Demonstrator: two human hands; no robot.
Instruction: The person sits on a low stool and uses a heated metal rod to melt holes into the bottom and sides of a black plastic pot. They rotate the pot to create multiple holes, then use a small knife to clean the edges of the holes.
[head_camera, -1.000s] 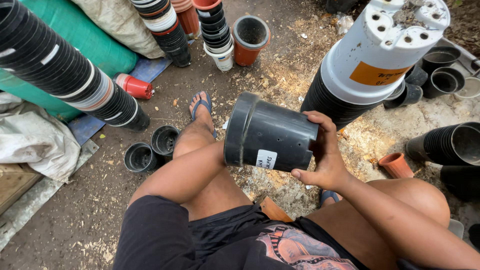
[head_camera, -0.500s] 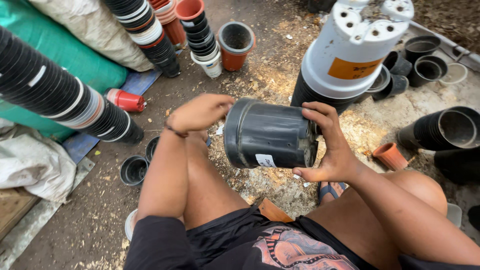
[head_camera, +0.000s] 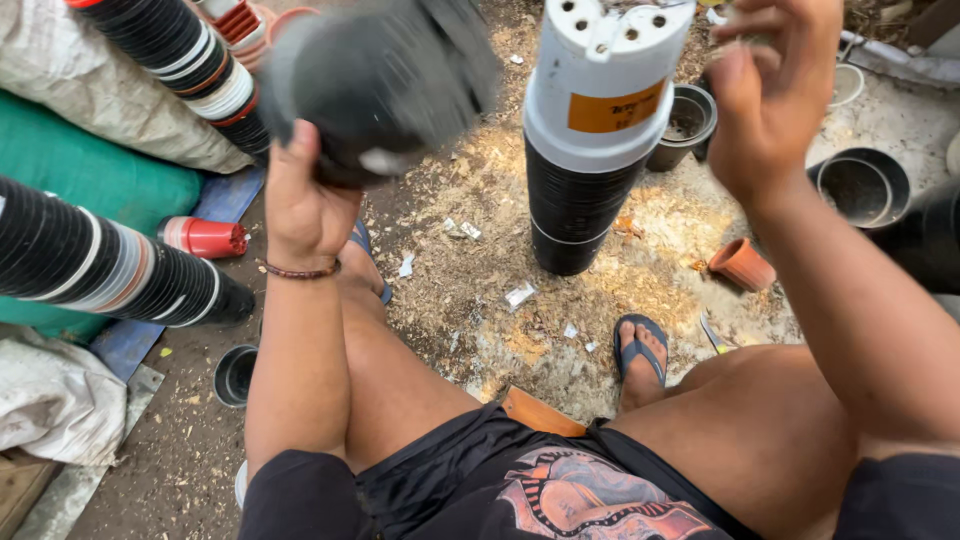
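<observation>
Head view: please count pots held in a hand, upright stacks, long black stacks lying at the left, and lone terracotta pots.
Black pot in the left hand: 1
Upright stack, white top: 1
Long black stacks lying at left: 2
Lone terracotta pot: 1
Total: 5

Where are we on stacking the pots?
Done: tall upright stack with a white pot on top, plus long stacks lying at the side. In hand: left hand grips a black pot, blurred; right hand open. Left: loose pots on the ground.
</observation>
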